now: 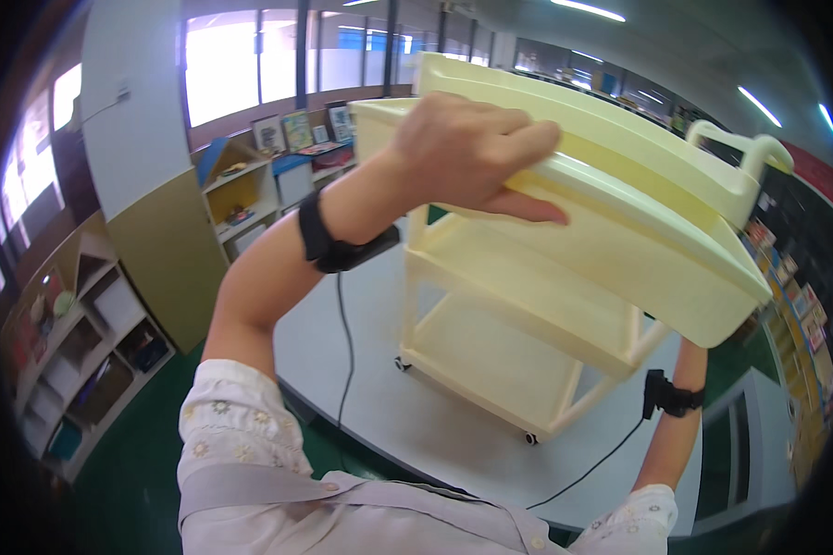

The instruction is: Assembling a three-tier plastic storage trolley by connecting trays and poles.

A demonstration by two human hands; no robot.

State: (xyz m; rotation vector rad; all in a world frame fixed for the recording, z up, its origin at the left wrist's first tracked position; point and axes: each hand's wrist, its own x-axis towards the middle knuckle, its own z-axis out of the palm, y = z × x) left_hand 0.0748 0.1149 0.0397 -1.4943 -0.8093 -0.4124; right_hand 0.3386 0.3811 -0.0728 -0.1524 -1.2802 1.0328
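Observation:
A cream-coloured cart (518,268) with several tiers and small black casters stands on a grey table in front of me. Its deep top tray (620,231) slants down toward the right in view, and a looped handle (745,153) rises at the far right end. My left hand (477,153) grips that tray's near rim, fingers curled over the edge and thumb stretched along the outer wall. From the lower right my right forearm (680,439) reaches up behind the tray's right corner, which hides the hand; its grip cannot be seen.
The grey table (342,314) has a rounded edge close to my body. Thin cables (347,342) hang from black wrist straps (319,231). Low shelves (93,351) stand at left, a bookshelf (796,314) at right, and picture frames (296,129) behind.

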